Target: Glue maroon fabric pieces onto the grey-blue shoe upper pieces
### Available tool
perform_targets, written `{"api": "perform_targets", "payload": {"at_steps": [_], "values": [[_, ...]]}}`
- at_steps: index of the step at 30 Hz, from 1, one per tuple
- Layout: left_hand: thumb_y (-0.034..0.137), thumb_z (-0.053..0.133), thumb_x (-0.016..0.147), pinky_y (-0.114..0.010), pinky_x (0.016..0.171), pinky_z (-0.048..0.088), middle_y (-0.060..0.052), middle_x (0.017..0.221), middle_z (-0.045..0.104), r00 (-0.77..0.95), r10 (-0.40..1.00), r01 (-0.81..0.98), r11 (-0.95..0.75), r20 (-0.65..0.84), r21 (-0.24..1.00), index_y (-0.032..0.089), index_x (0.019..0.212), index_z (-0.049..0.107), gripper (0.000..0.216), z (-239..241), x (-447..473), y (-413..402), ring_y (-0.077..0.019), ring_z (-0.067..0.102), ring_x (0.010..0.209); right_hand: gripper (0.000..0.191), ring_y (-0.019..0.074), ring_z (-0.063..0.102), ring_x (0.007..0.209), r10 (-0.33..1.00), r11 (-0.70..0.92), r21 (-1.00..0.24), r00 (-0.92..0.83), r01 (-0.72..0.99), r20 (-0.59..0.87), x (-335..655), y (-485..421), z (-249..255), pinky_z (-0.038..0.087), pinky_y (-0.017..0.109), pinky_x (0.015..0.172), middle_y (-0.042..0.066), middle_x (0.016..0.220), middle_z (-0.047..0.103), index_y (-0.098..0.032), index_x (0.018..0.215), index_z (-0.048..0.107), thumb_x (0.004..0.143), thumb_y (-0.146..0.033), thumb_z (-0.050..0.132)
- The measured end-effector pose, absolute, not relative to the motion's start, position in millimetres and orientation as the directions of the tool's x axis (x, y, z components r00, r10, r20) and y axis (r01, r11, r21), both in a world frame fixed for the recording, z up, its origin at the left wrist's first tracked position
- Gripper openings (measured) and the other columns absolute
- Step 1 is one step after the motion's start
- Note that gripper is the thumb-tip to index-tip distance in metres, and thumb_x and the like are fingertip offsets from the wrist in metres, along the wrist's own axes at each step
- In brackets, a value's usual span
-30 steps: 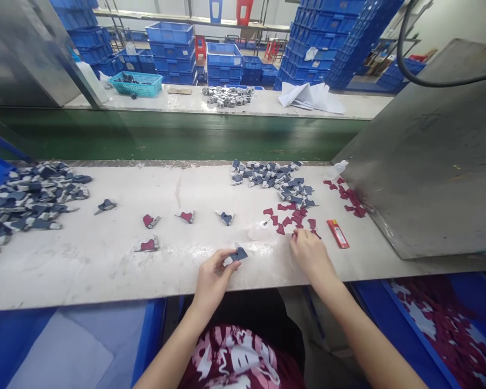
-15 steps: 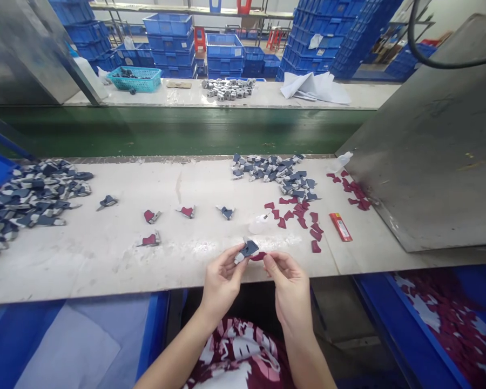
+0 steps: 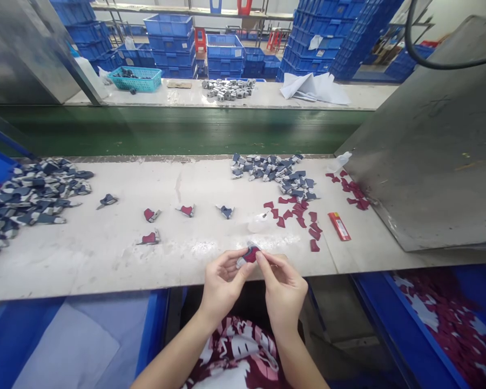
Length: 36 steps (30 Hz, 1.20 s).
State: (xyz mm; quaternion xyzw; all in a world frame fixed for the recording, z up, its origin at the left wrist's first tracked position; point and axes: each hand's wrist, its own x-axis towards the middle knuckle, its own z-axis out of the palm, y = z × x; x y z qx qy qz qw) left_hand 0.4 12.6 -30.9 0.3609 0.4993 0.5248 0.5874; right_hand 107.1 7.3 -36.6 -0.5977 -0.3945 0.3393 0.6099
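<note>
Pinching one maroon-faced piece, left hand and right hand; red packet illegible.

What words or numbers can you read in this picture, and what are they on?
None can be read for sure.
Red packet: printing too small and blurred.
White tag on a blue crate: too small.
Metal panel: faint marks, too unclear to read.
Shirt: a patterned print, no clear letters.

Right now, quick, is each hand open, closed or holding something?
Left hand: closed, holding the blue-and-white piece.
Right hand: closed, holding the maroon piece against it.
</note>
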Motion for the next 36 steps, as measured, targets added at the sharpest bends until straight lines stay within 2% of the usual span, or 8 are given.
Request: {"api": "perform_targets", "payload": {"at_steps": [3, 6, 9, 12, 15, 20, 26, 36], "values": [[0.034, 0.084, 0.074, -0.027, 0.082, 0.064, -0.01, 0.091, 0.082, -0.077, 0.969, -0.309, 0.2, -0.234, 0.93, 0.012, 0.092, 0.075, 0.03, -25, 3, 15, -0.0227, 0.079, 0.086, 0.015, 0.0146, 0.061, 0.065, 0.867, 0.135, -0.974, 0.454, 0.182, 0.205, 108, 5, -36, 0.051, 0.027, 0.055, 0.004, 0.075, 0.068, -0.019, 0.08, 0.077, 0.081, -0.034, 0.078], [0.034, 0.086, 0.073, -0.028, 0.082, 0.065, -0.01, 0.093, 0.082, -0.049, 0.974, -0.331, 0.191, -0.219, 0.924, 0.012, 0.092, 0.076, 0.03, -18, 2, 15, -0.024, 0.079, 0.087, 0.015, 0.0147, 0.063, 0.07, 0.886, 0.152, -0.97, 0.409, 0.188, 0.218, 119, 8, -34, 0.054, 0.026, 0.057, 0.005, 0.086, 0.069, -0.021, 0.09, 0.078, 0.081, -0.033, 0.079], [0.034, 0.084, 0.076, -0.03, 0.084, 0.065, -0.011, 0.1, 0.081, 0.044, 0.979, -0.344, 0.203, -0.2, 0.917, 0.013, 0.103, 0.076, 0.035, -11, -4, 13, -0.0253, 0.078, 0.092, 0.025, 0.0192, 0.069, 0.087, 0.985, 0.13, -0.991, 0.112, 0.036, 0.133, 139, 15, -30, 0.06, 0.029, 0.066, 0.007, 0.101, 0.07, -0.025, 0.108, 0.077, 0.085, -0.034, 0.074], [0.033, 0.082, 0.079, -0.03, 0.085, 0.065, -0.011, 0.104, 0.08, 0.148, 0.971, -0.334, 0.228, -0.188, 0.915, 0.014, 0.117, 0.073, 0.044, -4, -11, 10, -0.0257, 0.078, 0.095, 0.022, 0.0187, 0.069, 0.084, 0.982, 0.12, -0.985, -0.131, -0.123, 0.136, 153, 21, -25, 0.062, 0.03, 0.066, 0.006, 0.095, 0.069, -0.028, 0.108, 0.078, 0.088, -0.032, 0.071], [0.031, 0.081, 0.08, -0.028, 0.084, 0.065, -0.01, 0.106, 0.08, 0.189, 0.967, -0.285, 0.223, -0.173, 0.932, 0.016, 0.116, 0.075, 0.039, 1, -14, 7, -0.0255, 0.077, 0.097, 0.019, 0.0161, 0.065, 0.074, 0.971, 0.205, -0.969, -0.098, -0.14, 0.219, 155, 20, -21, 0.059, 0.029, 0.062, 0.004, 0.083, 0.066, -0.027, 0.105, 0.078, 0.087, -0.026, 0.072], [0.028, 0.083, 0.078, -0.026, 0.078, 0.066, -0.008, 0.099, 0.081, 0.184, 0.964, -0.294, 0.242, -0.193, 0.925, 0.017, 0.105, 0.08, 0.029, 7, -9, 3, -0.0244, 0.079, 0.089, 0.023, 0.0158, 0.063, 0.073, 0.945, 0.327, -0.945, 0.003, -0.021, 0.327, 147, 9, -15, 0.056, 0.027, 0.061, 0.003, 0.079, 0.064, -0.028, 0.109, 0.077, 0.089, -0.019, 0.069], [0.022, 0.087, 0.07, -0.024, 0.077, 0.066, -0.007, 0.09, 0.082, 0.091, 0.968, -0.334, 0.25, -0.233, 0.909, 0.017, 0.094, 0.082, 0.024, 14, -6, 4, -0.0236, 0.079, 0.083, 0.036, 0.0157, 0.066, 0.08, 0.933, 0.359, -0.921, -0.017, 0.152, 0.361, 146, 4, -17, 0.056, 0.025, 0.065, 0.004, 0.092, 0.067, -0.031, 0.121, 0.072, 0.091, -0.014, 0.064], [0.022, 0.084, 0.074, -0.03, 0.074, 0.068, -0.008, 0.091, 0.081, -0.006, 0.988, -0.232, 0.146, -0.151, 0.962, 0.016, 0.094, 0.082, 0.02, 15, -2, -1, -0.0273, 0.08, 0.081, 0.028, 0.0146, 0.066, 0.078, 0.947, 0.299, -0.949, 0.094, 0.104, 0.309, 132, 0, -15, 0.058, 0.023, 0.063, 0.002, 0.088, 0.066, -0.031, 0.111, 0.076, 0.091, -0.016, 0.064]]}}
